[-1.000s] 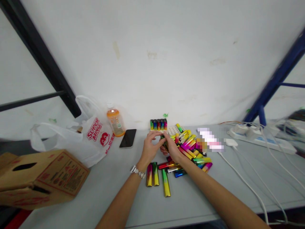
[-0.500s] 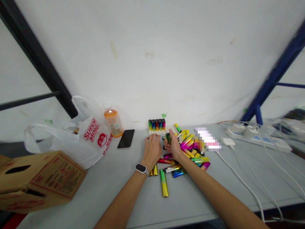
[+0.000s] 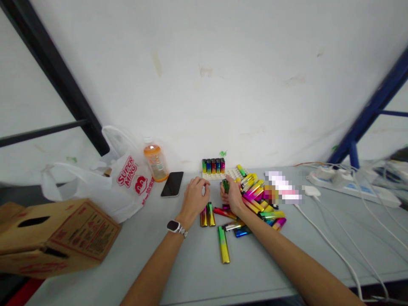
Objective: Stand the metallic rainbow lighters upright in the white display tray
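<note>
My left hand (image 3: 195, 196) hovers just left of the tray, fingers curved, thumb and forefinger apart, with nothing visible between them. My right hand (image 3: 235, 199) is closed around a green lighter (image 3: 225, 185), its dark top upward; whether it holds more than one I cannot tell. Several metallic lighters (image 3: 213, 166) stand upright in the left part of a white holed tray (image 3: 234, 173). A loose pile of shiny multicoloured lighters (image 3: 255, 191) lies beside and under my right hand. Two lighters (image 3: 208, 216) lie side by side below my left hand. A green-yellow lighter (image 3: 223, 245) lies nearer to me.
To the left are a phone (image 3: 172, 184), an orange drink bottle (image 3: 156, 161), a white plastic bag (image 3: 127, 187) and a cardboard box (image 3: 79, 233). At the right, a power strip (image 3: 353, 186) and white cables (image 3: 331, 244) lie on the grey table. A wall stands behind.
My left hand has drawn back leftward from the tray's front edge, uncovering the two lighters below it. My right hand keeps its hold. The view has shifted slightly.
</note>
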A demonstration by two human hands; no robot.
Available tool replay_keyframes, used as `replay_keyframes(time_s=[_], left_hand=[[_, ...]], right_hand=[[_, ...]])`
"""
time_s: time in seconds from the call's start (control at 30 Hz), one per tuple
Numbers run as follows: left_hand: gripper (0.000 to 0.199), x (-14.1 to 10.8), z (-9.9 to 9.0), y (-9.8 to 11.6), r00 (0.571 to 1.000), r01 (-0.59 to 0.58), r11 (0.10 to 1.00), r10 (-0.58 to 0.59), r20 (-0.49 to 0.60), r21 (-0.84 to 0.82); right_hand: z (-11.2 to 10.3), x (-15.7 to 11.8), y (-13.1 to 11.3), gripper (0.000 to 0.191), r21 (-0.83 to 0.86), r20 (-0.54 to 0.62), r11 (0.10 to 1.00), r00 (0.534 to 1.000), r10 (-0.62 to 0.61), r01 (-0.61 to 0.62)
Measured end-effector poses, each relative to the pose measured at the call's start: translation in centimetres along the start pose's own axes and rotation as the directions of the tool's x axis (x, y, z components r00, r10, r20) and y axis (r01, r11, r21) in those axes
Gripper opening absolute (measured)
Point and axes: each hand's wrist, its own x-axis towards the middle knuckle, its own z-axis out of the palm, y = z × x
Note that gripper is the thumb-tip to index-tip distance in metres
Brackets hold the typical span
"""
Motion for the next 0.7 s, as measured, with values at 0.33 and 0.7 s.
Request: replay_keyframes(time_s=[0.33, 0.7], left_hand=[[0.027, -1.3, -2.0, -0.4, 0.931, 0.203, 0.974, -0.223, 0.291, 0.096], [0.025, -1.8, -2.3, -0.2, 0.850, 0.227, 0.952, -0.297, 0.434, 0.207]], right_hand=[[-0.4, 0.0, 0.5, 0.051, 0.019, -0.120, 0.999, 0.992, -0.036, 0.038], [-0.4, 0.3, 0.9, 0.041, -0.030, -0.081, 0.985, 0.981, -0.174, 0.173]])
